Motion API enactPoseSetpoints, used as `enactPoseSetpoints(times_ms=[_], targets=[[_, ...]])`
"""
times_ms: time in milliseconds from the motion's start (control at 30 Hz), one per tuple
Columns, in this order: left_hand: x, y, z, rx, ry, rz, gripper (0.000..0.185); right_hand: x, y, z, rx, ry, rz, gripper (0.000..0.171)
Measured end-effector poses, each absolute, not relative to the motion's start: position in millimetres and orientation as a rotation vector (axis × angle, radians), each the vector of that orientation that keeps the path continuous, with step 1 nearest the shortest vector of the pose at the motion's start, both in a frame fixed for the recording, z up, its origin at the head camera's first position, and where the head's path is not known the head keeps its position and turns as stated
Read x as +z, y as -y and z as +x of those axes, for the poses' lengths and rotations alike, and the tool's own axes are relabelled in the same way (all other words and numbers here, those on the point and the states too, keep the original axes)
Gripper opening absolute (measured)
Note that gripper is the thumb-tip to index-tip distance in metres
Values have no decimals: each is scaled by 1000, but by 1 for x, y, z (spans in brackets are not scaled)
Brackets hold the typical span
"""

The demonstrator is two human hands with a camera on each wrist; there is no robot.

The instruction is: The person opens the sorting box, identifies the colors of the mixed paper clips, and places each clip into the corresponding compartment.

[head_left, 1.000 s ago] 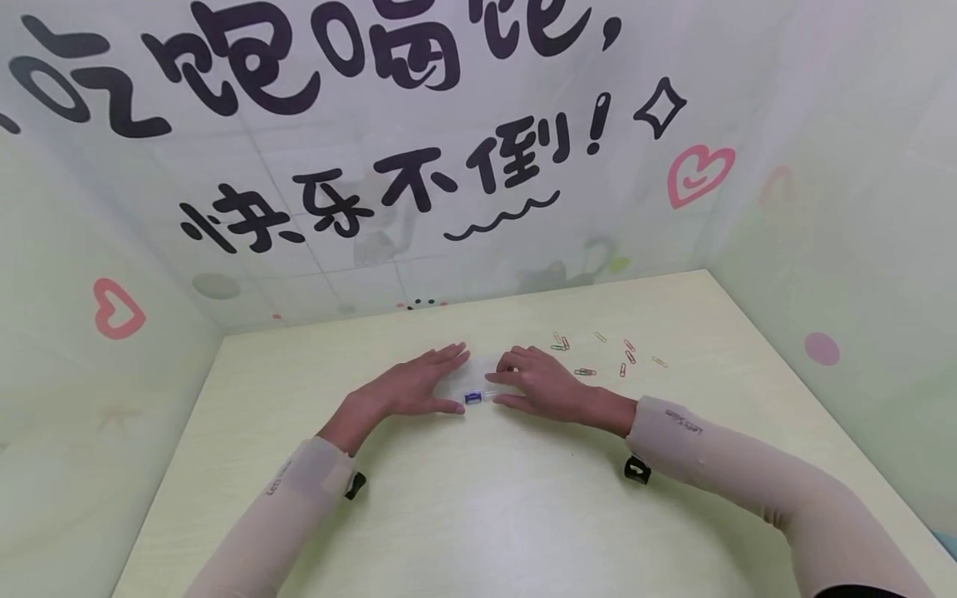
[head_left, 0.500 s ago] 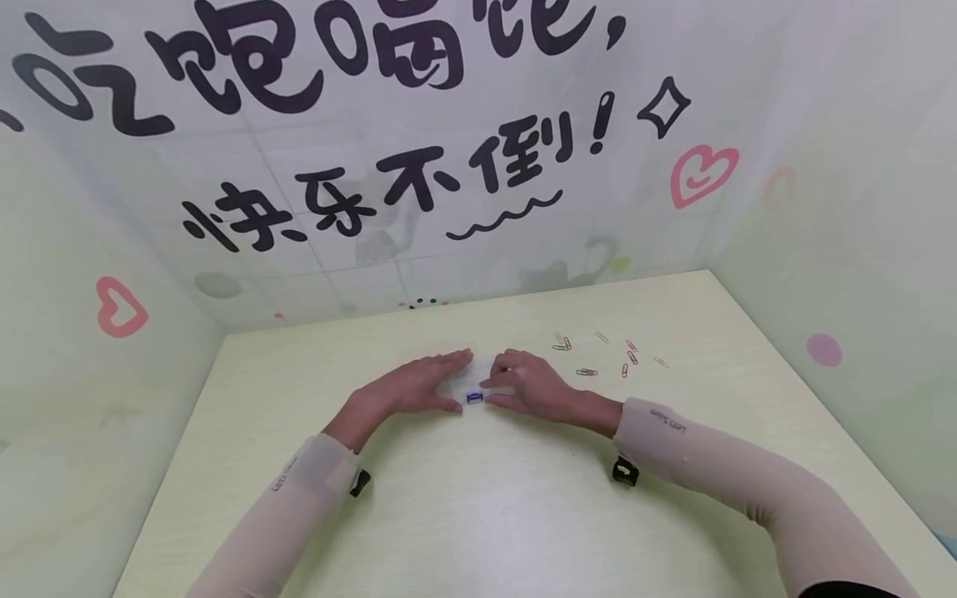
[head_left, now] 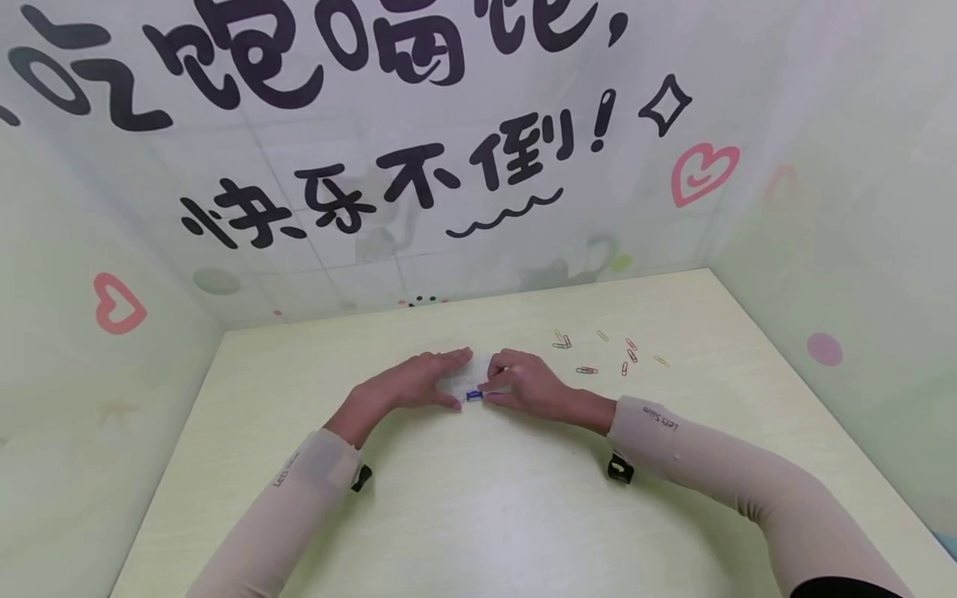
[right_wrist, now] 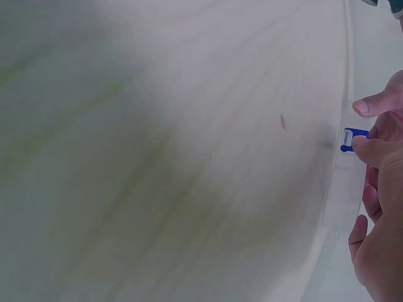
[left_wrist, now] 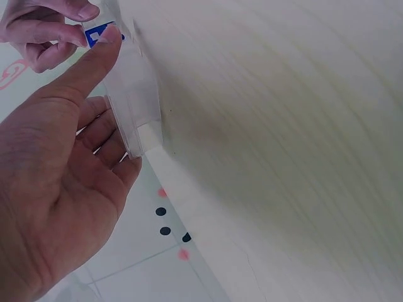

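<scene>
A clear plastic box (head_left: 481, 365) with a blue latch (head_left: 474, 396) on its front side rests on the table. My left hand (head_left: 419, 382) holds the box's left end, with the thumb in front and the fingers behind, as the left wrist view shows. On the right side, my right hand (head_left: 537, 389) has its fingers curled over the box. Its thumb presses at the blue latch (right_wrist: 347, 148) in the right wrist view. The hands hide both ends of the box, and its contents cannot be made out.
Several coloured paper clips (head_left: 586, 370) lie scattered on the table (head_left: 478, 498) behind and to the right of my right hand. Pale walls with printed writing and hearts stand at the back and on both sides.
My right hand has shifted a little left along the box, and its thumb has come to the blue latch. The left hand stays nearly in place. The paper clips have not moved.
</scene>
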State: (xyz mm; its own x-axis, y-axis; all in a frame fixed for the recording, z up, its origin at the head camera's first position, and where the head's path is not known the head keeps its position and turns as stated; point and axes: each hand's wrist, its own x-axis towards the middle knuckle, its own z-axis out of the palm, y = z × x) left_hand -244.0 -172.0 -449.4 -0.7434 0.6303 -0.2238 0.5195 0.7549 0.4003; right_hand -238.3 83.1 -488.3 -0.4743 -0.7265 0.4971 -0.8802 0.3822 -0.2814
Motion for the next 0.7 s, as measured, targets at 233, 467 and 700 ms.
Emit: enactPoseSetpoints(times_ms=[233,467,700], targets=[[-450,172,-245,457,-2606,887,93,-490,-83,-240,754,2321,1440,13],[-450,173,-245,480,-2599,892,92,-488,-80,-237,800,2392,1391,13],[-450,172,-245,487,-2594,893,92,-487,-73,-240,892,2551,1277,7]])
